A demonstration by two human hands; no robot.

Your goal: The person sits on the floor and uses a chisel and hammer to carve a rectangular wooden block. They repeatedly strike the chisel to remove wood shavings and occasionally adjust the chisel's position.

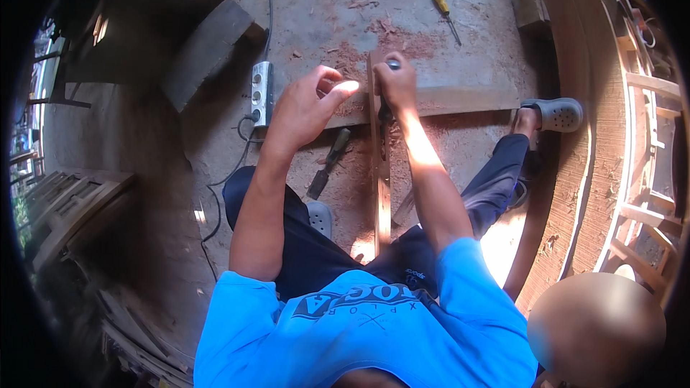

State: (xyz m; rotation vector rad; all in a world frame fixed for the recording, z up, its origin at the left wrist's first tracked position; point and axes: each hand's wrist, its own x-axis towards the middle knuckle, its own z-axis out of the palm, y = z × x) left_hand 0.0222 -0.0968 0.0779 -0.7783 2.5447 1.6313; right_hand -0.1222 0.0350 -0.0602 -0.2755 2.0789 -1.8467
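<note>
A narrow wooden bar (381,194) runs from between my legs away from me, with a dark slot partway along it. At its far part, my right hand (397,88) is closed round a tool with a shiny round end (393,65); most of that tool is hidden by my fingers. My left hand (305,104) hovers just left of the bar, fingers curled, thumb stretched out and apart from them, with nothing visible in it. The bar lies across a low plank (460,100). A dark chisel-like tool (329,165) lies on the floor near my left knee.
A screwdriver (445,14) with a yellow handle lies beyond the plank. Left of my left hand stands a white power strip (261,93) with a cord. Reddish shavings (388,29) litter the concrete floor. A large timber beam (582,172) runs along the right, and wooden frames (79,201) lean at left.
</note>
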